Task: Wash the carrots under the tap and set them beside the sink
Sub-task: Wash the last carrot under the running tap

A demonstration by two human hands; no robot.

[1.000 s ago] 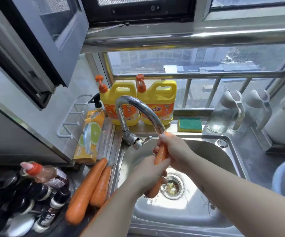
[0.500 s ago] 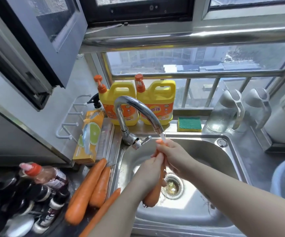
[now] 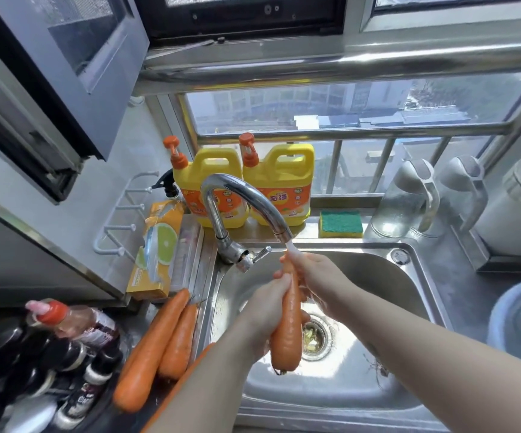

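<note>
A thick orange carrot (image 3: 287, 332) is held upright, narrow end uppermost, over the basin of the stainless-steel sink (image 3: 377, 276). Its tip stands in the water stream (image 3: 292, 247) falling from the curved chrome tap (image 3: 237, 195). The left hand (image 3: 268, 310) is curled round the carrot's middle, and the right hand (image 3: 318, 279) grips the narrow upper part just under the spout. Outside the sink's left edge lie a longer orange carrot (image 3: 149, 354) and a shorter orange carrot (image 3: 179, 345), side by side and touching, narrow ends towards the rear.
</note>
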